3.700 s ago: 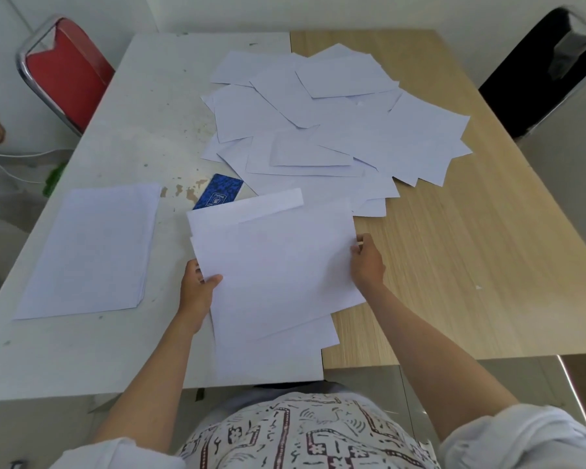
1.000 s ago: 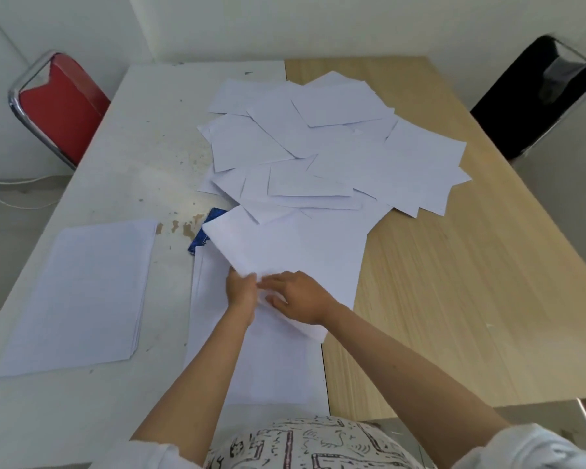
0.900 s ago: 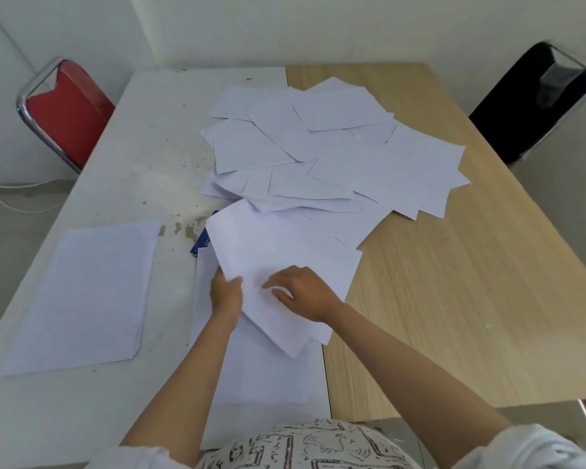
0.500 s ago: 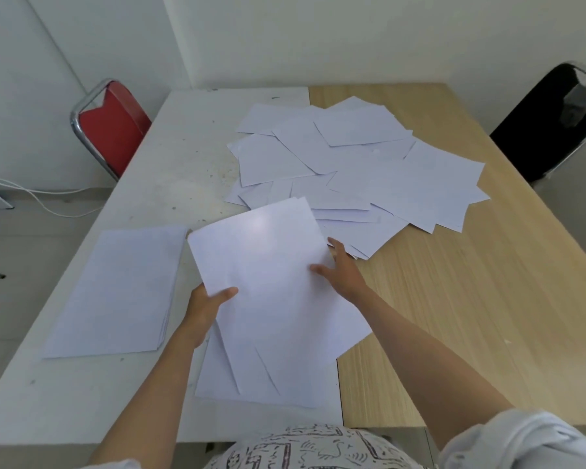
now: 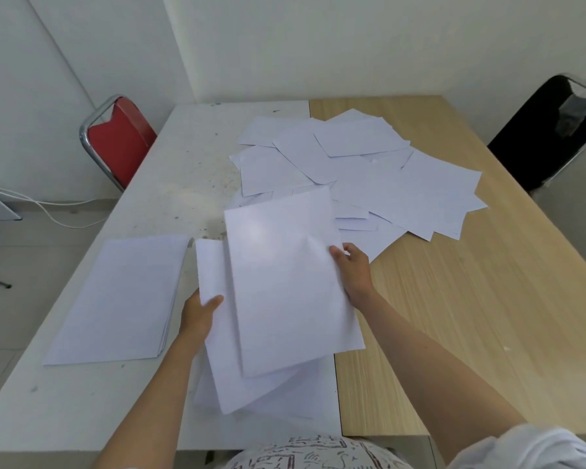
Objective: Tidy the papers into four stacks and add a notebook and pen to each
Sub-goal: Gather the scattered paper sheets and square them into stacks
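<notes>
**Sheets lifted toward finished stack**

Since half a second ago I have squared the held sheets (image 5: 285, 282); left hand (image 5: 198, 316) and right hand (image 5: 354, 275) fingers clamp their edges. Finished stack (image 5: 122, 299) lies left on the surface (image 5: 183, 184); scattered papers (image 5: 386, 177) beyond; red chair (image 5: 119, 143) farther left.

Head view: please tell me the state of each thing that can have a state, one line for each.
Left hand: grips the left edge of the held sheets.
Right hand: holds their right edge.
Held sheets: fanned out, not squared.
Finished stack: squared, flat on the white table.
Loose papers: scattered, overlapping, across both tabletops.
Red chair: unoccupied.
Black chair: unoccupied.
</notes>
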